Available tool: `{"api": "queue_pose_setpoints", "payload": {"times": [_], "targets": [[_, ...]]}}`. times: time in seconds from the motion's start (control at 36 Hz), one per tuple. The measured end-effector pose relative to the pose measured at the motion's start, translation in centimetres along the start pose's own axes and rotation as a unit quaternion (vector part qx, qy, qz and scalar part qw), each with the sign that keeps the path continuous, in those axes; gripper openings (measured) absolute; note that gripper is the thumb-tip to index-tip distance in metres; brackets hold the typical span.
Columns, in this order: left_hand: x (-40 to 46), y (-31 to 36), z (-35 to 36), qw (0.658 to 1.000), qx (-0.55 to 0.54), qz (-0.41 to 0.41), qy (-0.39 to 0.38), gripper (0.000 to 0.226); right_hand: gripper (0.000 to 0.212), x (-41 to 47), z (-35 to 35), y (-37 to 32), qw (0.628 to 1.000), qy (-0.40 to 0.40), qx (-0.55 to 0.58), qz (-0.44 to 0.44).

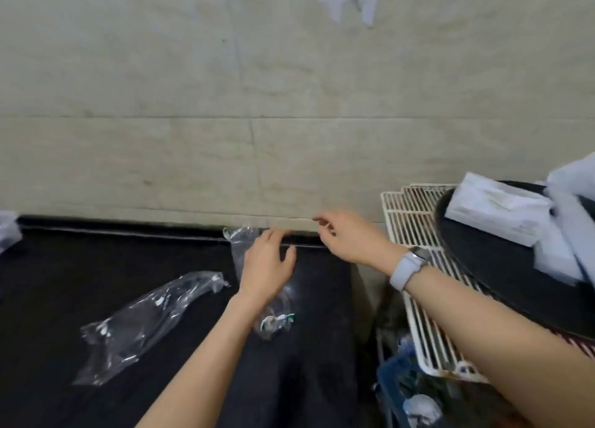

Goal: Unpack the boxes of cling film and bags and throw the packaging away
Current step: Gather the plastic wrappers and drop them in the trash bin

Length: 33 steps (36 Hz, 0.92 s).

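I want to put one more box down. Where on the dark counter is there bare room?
Bare patches: the dark counter left of the long clear wrapper, and the near edge below it. Crowded: the middle, where the left hand covers a second wrapper, and the right, by the wire rack.

Two clear plastic wrappers on the dark counter [64,282]. Long crumpled wrapper [141,324] lies flat, diagonal, left of centre. Second wrapper [273,318], green-and-white print at its near end, runs from back edge toward front, mid-counter.
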<state>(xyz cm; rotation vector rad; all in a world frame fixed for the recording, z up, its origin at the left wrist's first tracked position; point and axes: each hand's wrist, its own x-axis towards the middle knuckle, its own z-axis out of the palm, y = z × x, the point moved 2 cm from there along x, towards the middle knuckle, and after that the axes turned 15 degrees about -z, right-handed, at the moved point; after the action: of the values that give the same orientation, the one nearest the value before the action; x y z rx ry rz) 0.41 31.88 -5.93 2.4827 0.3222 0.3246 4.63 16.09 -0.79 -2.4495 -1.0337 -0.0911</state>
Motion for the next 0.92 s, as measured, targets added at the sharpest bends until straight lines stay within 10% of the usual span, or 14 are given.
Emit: {"api": "queue_pose_setpoints", "payload": {"times": [0.17,0.58,0.72,0.92], "targets": [[-0.8,-15.4,-1.3,0.983,0.067,-0.164,-0.04,0.042,0.048,5.8,12.2,-3.3,0.973,-0.229,-0.027,-0.009],[7.5,-38.2,2.0,0.904,0.259,-0.21,-0.268,0.116,0.105,9.8,32.0,2.5,0.94,-0.305,-0.06,0.141],[6.4,-37.7,2.6,0.941,0.276,-0.102,-0.17,0.092,0.084,9.3,32.6,2.4,0.958,-0.25,-0.045,0.135],[4.4,-35.6,1.1,0.986,0.003,-0.117,-0.116,0.022,0.049,8.1,31.2,-0.3,0.982,-0.098,-0.009,0.161]]}}
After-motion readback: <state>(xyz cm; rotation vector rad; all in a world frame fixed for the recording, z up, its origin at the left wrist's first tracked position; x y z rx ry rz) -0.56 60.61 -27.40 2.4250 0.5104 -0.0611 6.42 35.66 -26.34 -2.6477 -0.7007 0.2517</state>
